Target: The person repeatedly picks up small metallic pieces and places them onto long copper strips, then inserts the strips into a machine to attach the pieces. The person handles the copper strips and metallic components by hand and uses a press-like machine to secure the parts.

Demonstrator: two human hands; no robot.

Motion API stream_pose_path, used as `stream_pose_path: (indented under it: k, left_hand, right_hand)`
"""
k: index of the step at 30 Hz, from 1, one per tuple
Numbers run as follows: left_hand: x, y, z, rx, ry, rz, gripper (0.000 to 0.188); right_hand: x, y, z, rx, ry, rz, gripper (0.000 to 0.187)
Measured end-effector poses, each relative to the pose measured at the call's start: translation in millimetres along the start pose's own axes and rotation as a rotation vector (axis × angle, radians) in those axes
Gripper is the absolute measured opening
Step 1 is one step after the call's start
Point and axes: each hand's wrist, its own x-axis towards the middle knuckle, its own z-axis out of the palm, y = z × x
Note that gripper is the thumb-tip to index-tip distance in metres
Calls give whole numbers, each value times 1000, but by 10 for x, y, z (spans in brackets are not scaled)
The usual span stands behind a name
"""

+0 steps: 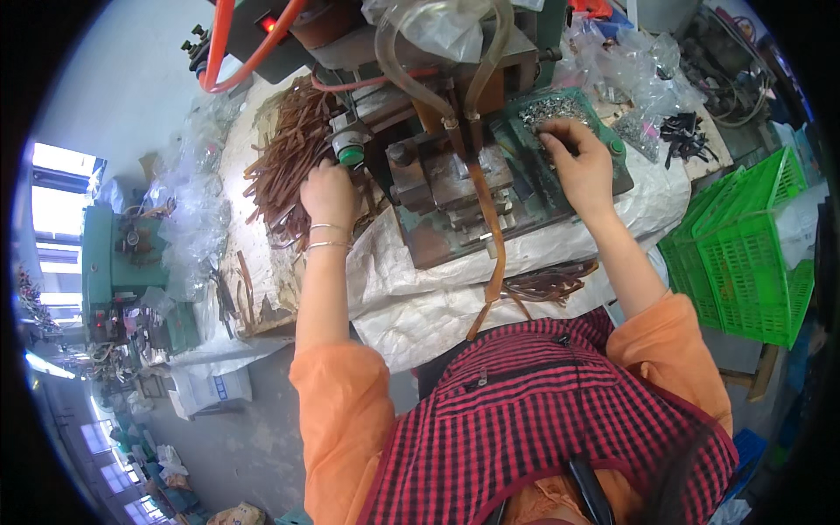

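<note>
My left hand [331, 194] is closed, its curled fingers beside a green push button [352, 156] and at the edge of a pile of brown strips [293, 166]. Whatever its fingers may hold is hidden. My right hand [584, 171] reaches over a green tray [604, 131] heaped with small silvery metal pieces [553, 108]. Thumb and forefinger are drawn together there; anything between them is too small to name. Between my hands stands a metal press [446, 179], with a long brown strap [488, 210] running across it and hanging toward my apron.
Clear hoses [389, 66] and an orange hose [214, 52] hang around the press. White sheeting [402, 297] covers the bench front, with more brown strips [551, 282] on it. Green plastic crates [744, 254] stand right; black pieces [687, 138] lie beyond the tray.
</note>
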Motion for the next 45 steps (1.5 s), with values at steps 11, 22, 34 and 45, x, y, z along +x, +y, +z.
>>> stream_pose_path:
  k: [11, 22, 34, 45]
  left_hand:
    - [-483, 99, -498, -1263, 520, -353, 18]
    - [-886, 423, -602, -1566, 539, -499, 22]
    - [-794, 1104, -1358, -934, 748, 639, 24]
    - [-678, 1232, -1124, -854, 763, 755, 26]
  right_hand:
    - [-430, -390, -464, -86, -21, -92, 17]
    - [-205, -672, 575, 500, 45, -2, 41]
    - [-316, -1131, 159, 360, -223, -51, 43]
    - [33, 501, -268, -764, 145, -251, 16]
